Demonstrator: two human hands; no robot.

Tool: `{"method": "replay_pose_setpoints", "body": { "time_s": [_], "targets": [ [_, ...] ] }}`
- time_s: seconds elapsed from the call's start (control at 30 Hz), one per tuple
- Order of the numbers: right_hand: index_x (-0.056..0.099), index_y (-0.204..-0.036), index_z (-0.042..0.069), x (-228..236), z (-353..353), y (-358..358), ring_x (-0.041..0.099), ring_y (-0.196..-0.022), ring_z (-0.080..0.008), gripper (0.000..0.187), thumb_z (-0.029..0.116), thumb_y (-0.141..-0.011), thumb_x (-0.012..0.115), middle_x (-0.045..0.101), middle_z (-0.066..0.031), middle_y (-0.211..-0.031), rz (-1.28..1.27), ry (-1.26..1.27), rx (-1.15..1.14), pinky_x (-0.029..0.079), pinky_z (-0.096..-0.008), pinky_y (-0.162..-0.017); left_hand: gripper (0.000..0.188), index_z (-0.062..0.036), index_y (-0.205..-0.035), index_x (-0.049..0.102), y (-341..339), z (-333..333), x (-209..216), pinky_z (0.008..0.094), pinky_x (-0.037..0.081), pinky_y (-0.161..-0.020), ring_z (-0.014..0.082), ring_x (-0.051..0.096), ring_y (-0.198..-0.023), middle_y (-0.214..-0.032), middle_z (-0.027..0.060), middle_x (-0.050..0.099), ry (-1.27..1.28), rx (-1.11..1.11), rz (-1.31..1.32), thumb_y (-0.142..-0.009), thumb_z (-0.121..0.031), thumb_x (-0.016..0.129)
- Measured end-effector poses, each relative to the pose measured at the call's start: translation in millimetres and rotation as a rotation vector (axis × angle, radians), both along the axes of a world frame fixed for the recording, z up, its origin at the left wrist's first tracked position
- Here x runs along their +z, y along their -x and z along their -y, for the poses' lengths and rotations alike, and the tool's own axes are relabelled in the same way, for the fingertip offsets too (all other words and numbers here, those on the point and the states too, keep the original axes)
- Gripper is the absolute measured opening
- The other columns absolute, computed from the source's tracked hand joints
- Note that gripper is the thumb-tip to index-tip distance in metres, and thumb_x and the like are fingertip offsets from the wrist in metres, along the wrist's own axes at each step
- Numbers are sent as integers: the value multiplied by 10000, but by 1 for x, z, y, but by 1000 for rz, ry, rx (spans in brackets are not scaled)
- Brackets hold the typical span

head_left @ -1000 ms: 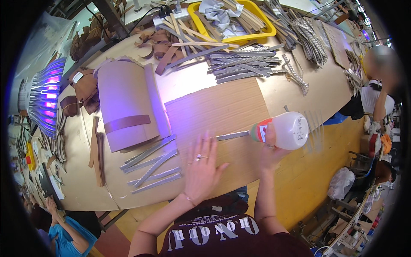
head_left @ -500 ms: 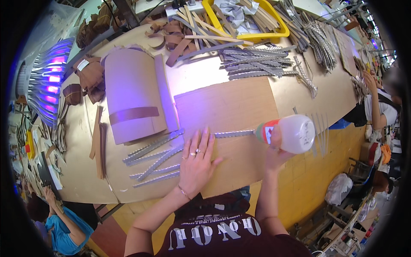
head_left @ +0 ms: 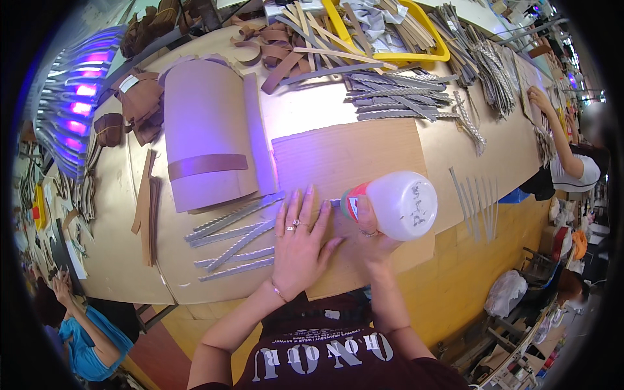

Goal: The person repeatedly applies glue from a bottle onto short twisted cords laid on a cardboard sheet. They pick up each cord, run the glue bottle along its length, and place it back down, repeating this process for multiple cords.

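Note:
My left hand point(head_left: 299, 250) lies flat with its fingers stretched out, over the left part of a brown cardboard sheet point(head_left: 351, 146). Under its fingertips runs a grey strip with a silver braided edge; only a short piece of this braided strip point(head_left: 335, 203) shows beside the hand. My right hand point(head_left: 374, 242) is wrapped round a translucent white squeeze bottle point(head_left: 406, 207) with a red and green label. The bottle is tilted, its narrow end toward my left hand, and it hides most of the strip. Several more braided strips point(head_left: 227, 229) lie loose left of my left hand.
A curved cardboard roll point(head_left: 208, 123) with a brown band stands at left. Behind are a pile of braided strips point(head_left: 396, 94) and a yellow tray point(head_left: 443, 49). Thin grey strips point(head_left: 463, 201) overhang the table edge at right. Other people work at both sides.
My right hand has moved left along the strip with the bottle, close to my left hand. My left hand has stayed nearly in place.

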State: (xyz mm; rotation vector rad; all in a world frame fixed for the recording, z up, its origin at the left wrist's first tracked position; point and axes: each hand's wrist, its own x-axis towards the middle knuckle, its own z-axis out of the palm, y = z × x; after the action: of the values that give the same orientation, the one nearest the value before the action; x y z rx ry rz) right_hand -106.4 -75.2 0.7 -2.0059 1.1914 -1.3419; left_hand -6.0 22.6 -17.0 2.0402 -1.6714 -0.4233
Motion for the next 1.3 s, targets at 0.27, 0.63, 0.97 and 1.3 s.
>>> {"method": "replay_pose_setpoints", "body": {
  "time_s": [0.27,0.63,0.97,1.3],
  "targets": [
    [711,-896,65,4,0,-8,664,-743,-193,165,112,-760,792,703,-37,-836,164,-148,46,507,-335,-699,571,-48,-1338,518,0,1,8,638,35,-1114,438,149,-1431,-1547,210,223,-79,13,-35,-852,-313,657],
    [684,-908,52,7,-3,-16,637,-716,-178,169,128,-789,777,675,-46,-820,255,-241,153,501,-315,-656,331,-111,-1107,680,-14,15,6,693,103,-1074,418,242,-1395,-1475,173,346,67,181,-97,-792,-205,714],
    [686,-874,75,5,1,-11,615,-706,-203,80,119,-824,732,658,-29,-791,138,-145,189,480,-345,-640,274,-87,-959,698,-16,26,7,432,349,-905,296,504,-1102,-1211,77,552,164,133,-10,-687,-91,732],
    [522,-1174,-27,-12,8,27,598,-939,-203,445,243,-855,675,600,-110,-1049,364,-365,-27,496,-379,-861,226,-75,-917,715,-27,42,18,439,358,-953,314,491,-1147,-1256,81,552,122,-8,-80,-697,-123,737]
  ]
}}
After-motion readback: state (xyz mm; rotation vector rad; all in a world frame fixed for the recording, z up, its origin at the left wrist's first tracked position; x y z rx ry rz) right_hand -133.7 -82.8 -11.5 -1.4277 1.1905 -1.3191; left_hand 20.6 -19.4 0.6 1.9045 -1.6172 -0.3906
